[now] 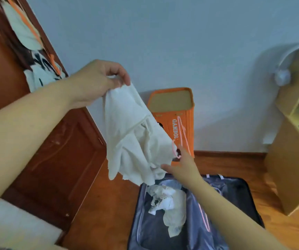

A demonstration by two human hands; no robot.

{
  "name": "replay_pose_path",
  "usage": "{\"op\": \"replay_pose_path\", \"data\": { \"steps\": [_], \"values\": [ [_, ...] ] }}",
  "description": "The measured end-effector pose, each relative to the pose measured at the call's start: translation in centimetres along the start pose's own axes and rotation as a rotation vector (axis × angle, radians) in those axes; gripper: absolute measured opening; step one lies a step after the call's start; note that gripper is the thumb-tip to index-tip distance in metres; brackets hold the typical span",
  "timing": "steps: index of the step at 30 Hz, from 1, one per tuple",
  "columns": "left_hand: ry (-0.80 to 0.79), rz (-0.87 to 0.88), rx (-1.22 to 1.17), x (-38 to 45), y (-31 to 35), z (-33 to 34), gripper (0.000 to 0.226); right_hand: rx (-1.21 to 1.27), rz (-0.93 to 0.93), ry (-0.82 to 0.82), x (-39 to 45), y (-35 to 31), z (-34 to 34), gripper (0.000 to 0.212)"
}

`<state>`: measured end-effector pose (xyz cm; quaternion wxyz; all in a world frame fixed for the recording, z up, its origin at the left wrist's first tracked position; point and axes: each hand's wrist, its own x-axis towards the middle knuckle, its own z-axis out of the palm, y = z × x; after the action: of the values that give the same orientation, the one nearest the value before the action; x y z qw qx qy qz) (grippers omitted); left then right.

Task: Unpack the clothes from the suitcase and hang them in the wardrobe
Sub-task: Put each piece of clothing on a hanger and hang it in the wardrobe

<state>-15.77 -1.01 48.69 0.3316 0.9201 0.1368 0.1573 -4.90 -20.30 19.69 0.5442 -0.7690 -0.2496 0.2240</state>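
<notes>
Holding up a crumpled white cotton garment [136, 134] mid-frame, the left hand [98, 82] pinches its top edge while the right hand [181, 166], fingers loose and open, reaches for the lower hem. More pale clothes [168, 201] sit in the open dark fabric suitcase [235, 192] at the bottom of the frame. My tip: catch the hem, shake it flat, find the shoulders, then turn toward the brown wooden wardrobe [55, 159] on the left, where striped clothes [40, 73] hang already. No hanger visible yet.
</notes>
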Motion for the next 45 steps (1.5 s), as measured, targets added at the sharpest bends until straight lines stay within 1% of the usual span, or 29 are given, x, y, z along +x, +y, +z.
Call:
{"op": "replay_pose_path", "data": {
  "steps": [1, 2, 3, 5, 6, 8, 10, 11, 15, 17, 18, 19, 21, 22, 23, 24, 26, 27, 28, 29, 30, 31, 32, 34, 36, 38, 42, 43, 45],
  "values": [
    [0.007, 0.008, 0.042, -1.0, 1.5, -1.0, 0.035, 0.007, 0.007, 0.043, 0.0, -0.8, -0.2, 0.105],
    [0.016, 0.007, 0.087, -2.1, 2.5, -2.1, 0.032, -0.008, 0.018, 0.069, 0.4, -0.8, -0.7, 0.102],
    [0.023, 0.001, 0.131, -3.3, 3.2, -3.1, 0.028, -0.053, 0.033, 0.066, 0.6, -0.7, -1.7, 0.083],
    [0.039, -0.036, 0.185, -5.5, 3.4, -5.1, 0.026, -0.187, -0.020, 0.041, 0.2, -1.3, -4.0, 0.027],
    [0.059, -0.059, 0.216, -6.6, 3.0, -5.9, 0.026, -0.249, -0.061, 0.053, -0.3, -2.0, -5.3, 0.018],
    [0.076, -0.092, 0.378, -8.3, 1.5, -6.8, 0.028, -0.252, -0.099, 0.058, -1.9, -5.1, -8.6, 0.027],
    [0.047, -0.156, 0.600, -9.7, -1.0, -7.3, 0.032, -0.186, -0.094, 0.107, -3.5, -9.6, -12.1, 0.034],
    [0.028, -0.185, 0.653, -10.4, -2.2, -7.0, 0.033, -0.154, -0.099, 0.113, -4.3, -12.1, -13.9, 0.036],
    [0.050, -0.207, 0.619, -11.5, -7.3, -3.8, 0.031, -0.079, -0.190, 0.059, -6.2, -19.9, -17.1, 0.036],
    [0.038, -0.309, 0.691, -11.3, -7.8, -0.7, 0.030, 0.078, -0.159, 0.000, -7.0, -22.6, -17.1, 0.024],
    [0.092, -0.371, 0.672, -11.2, -7.6, 1.1, 0.040, 0.171, -0.123, -0.028, -7.5, -23.5, -16.7, 0.020],
    [0.189, -0.405, 0.535, -11.7, -6.7, 3.3, 0.047, 0.243, -0.084, -0.053, -7.9, -24.2, -16.2, 0.018],
    [0.452, -0.311, -0.029, -14.4, -4.1, 8.5, 0.038, 0.329, 0.025, -0.102, -8.4, -24.7, -15.0, 0.016],
    [0.539, -0.257, -0.322, -16.6, -2.4, 11.5, 0.033, 0.361, 0.073, -0.117, -8.7, -24.9, -14.4, 0.014],
    [0.516, -0.244, -0.513, -18.7, -1.0, 14.2, 0.035, 0.393, 0.111, -0.122, -8.7, -25.1, -13.8, 0.011],
    [0.430, -0.240, -0.626, -20.4, -0.2, 16.8, 0.046, 0.425, 0.140, -0.123, -8.9, -25.3, -13.3, 0.008],
    [0.188, -0.221, -0.650, -22.4, 0.4, 21.7, 0.071, 0.448, 0.160, -0.124, -9.1, -25.9, -12.5, 0.007],
    [0.112, -0.240, -0.612, -22.8, 0.1, 24.0, 0.076, 0.438, 0.162, -0.126, -9.2, -26.3, -12.3, 0.008],
    [0.080, -0.285, -0.558, -22.8, -0.6, 26.0, 0.073, 0.424, 0.162, -0.127, -9.4, -26.7, -12.3, 0.009],
    [0.093, -0.344, -0.521, -22.6, -1.2, 27.2, 0.061, 0.413, 0.156, -0.122, -9.2, -26.9, -12.5, 0.009],
    [0.149, -0.417, -0.526, -22.2, -2.0, 27.8, 0.044, 0.400, 0.146, -0.108, -9.1, -27.2, -13.0, 0.010],
    [0.230, -0.509, -0.604, -21.8, -3.0, 28.0, 0.028, 0.375, 0.133, -0.080, -8.8, -27.3, -13.8, 0.011],
    [0.324, -0.602, -0.730, -21.4, -3.6, 27.3, 0.019, 0.338, 0.125, -0.038, -8.5, -27.3, -14.8, 0.014],
    [0.515, -0.692, -0.991, -20.2, -5.1, 24.0, 0.017, 0.272, 0.122, 0.069, -7.7, -26.6, -17.7, 0.019],
    [0.589, -0.626, -1.095, -18.8, -5.6, 19.5, 0.017, 0.235, 0.150, 0.163, -7.0, -25.0, -20.7, 0.023],
    [0.466, -0.509, -1.018, -17.7, -4.4, 15.4, 0.020, 0.233, 0.196, 0.210, -6.6, -23.2, -22.9, 0.024],
    [0.029, -0.348, -0.703, -17.0, 0.3, 11.0, 0.023, 0.218, 0.208, 0.290, -6.2, -21.4, -25.3, 0.020],
    [-0.018, -0.325, -0.594, -16.8, 1.3, 10.6, 0.024, 0.199, 0.209, 0.303, -6.1, -21.2, -25.6, 0.017],
    [-0.033, -0.285, -0.433, -16.4, 3.5, 10.6, 0.017, 0.154, 0.200, 0.302, -6.1, -20.9, -25.9, 0.015]
  ]
}}
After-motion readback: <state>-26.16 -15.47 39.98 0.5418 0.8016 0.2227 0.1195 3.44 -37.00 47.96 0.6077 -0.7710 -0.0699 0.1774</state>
